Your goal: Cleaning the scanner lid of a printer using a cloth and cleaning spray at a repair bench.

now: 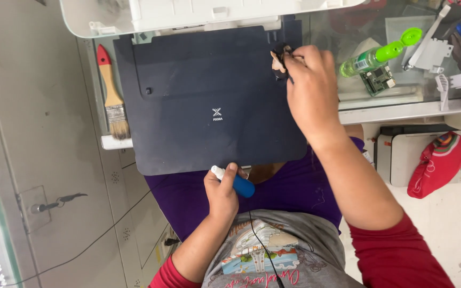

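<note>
The left hand (223,188) sits low and close to the body, forearm bare and angled up from a red sleeve, its fingers curled shut in a grip with the thumb on top. The right hand (309,85) reaches farther forward, arm extended, back of the hand upward, fingertips (286,55) pinched together and pressing down.

The room is evenly and brightly lit from overhead, with no hard shadows. The dark panel (209,101) takes the light flatly, showing only a faint sheen. The glass counter (380,101) on the right carries soft reflections that muddle what lies under it. Focus is fair in the middle; the right hand (310,90) is slightly smeared. The edges bow outward, wide-angle fashion.
</note>
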